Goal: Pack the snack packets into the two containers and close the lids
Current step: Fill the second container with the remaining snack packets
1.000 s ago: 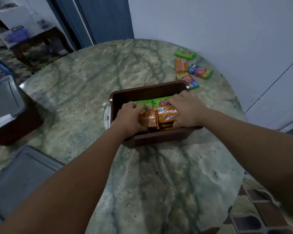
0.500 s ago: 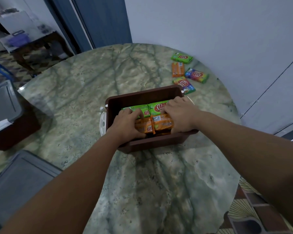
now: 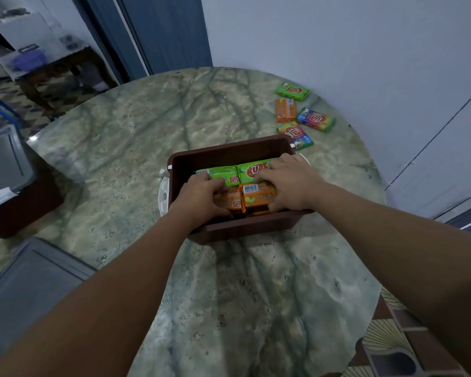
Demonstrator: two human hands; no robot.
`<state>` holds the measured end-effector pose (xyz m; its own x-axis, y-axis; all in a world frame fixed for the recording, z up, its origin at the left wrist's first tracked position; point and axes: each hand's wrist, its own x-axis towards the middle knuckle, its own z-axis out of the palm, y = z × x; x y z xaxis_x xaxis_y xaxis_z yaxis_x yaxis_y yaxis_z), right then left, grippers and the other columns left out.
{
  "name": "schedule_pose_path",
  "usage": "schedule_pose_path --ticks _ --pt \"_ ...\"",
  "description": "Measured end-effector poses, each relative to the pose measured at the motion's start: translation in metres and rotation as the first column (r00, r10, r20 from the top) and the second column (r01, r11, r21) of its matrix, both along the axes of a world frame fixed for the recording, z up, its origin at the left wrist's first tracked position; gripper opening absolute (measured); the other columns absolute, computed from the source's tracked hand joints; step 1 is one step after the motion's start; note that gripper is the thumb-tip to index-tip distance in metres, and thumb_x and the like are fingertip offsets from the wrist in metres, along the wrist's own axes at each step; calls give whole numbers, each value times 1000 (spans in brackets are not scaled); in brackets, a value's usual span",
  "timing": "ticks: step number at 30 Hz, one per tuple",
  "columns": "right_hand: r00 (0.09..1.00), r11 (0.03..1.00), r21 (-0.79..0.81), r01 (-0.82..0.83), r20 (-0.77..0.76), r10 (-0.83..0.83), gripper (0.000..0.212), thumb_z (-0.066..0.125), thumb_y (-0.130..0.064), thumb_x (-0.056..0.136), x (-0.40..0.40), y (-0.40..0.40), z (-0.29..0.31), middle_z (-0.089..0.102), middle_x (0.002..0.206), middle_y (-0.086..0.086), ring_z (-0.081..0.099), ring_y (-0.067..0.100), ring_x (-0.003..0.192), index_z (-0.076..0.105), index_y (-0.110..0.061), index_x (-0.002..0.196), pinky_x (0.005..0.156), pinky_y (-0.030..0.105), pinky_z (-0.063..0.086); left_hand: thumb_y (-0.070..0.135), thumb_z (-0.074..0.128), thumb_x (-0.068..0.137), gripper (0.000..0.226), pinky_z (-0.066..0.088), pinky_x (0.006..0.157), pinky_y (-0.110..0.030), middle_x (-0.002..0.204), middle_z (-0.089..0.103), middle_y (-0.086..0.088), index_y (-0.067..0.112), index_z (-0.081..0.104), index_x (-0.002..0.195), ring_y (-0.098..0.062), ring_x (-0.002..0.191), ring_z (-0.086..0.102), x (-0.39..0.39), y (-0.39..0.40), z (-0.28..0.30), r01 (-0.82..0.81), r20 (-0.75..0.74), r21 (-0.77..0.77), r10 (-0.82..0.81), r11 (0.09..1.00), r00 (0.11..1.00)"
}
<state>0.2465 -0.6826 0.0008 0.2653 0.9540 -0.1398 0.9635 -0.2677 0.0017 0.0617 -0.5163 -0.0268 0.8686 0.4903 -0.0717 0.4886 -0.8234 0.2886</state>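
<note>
Since a sec ago my hands have gone lower into the brown container (image 3: pixel 230 152) w/ the orange packets (image 3: pixel 256 195), which now sit down beside the green packets (image 3: pixel 233 175) instead of riding above the rim. Means this batch is about seated; I judge I can let go & fetch more. My left hand (image 3: pixel 201 197) has its fingers curled over the left orange packet, my right hand (image 3: pixel 290 183) has fingers curled on the right one, thumb on the near side. Count: 2 green showing in the box, 2 orange on top, maybe more under, can't tell. Loose packets (image 3: pixel 297 115) on the table (image 3: pixel 147 137): 4, i.e. 1 green, 1 orange, 2 multicolour, far right. Second container (image 3: pixel 22 202) at left edge, grey lid (image 3: pixel 30 289) near me, both containers not yet closed
</note>
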Motion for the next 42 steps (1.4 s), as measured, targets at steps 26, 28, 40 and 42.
schedule_pose_path --ticks 26,28,40,42 --pt "672 719 120 685 -484 -560 37 49 -21 103 32 15 -16 44 142 17 56 39 122 40 -14 138 89 44 46 20 51 100 53 40 74 -47 122 48 -29 14 20 143 -50 99 59 -6 19 12 -605 68 -87 611 791 789" --pt "691 736 128 664 -481 -540 40 50 -21 104 39 20 -16 42 146 16 55 39 124 39 -15 142 91 44 46 18 50 100 52 41 73 -47 122 49 -29 15 20 142 -50 100 59 -3 19 11 -632 72 -106 640 768 765" --pt "803 814 181 552 -378 -461 28 49 -26 104 82 73 -15 55 130 13 57 35 119 52 -16 130 83 39 43 14 52 96 57 48 82 -52 127 50 -27 19 19 142 -47 106 59 18 32 12 -766 85 -212 792 608 605" --pt "806 813 197 547 -385 -449 24 51 -25 102 87 82 -18 59 125 14 59 35 115 55 -16 124 85 40 47 14 52 95 59 47 83 -52 128 50 -27 19 19 143 -47 108 58 22 39 11 -766 92 -218 794 605 601"
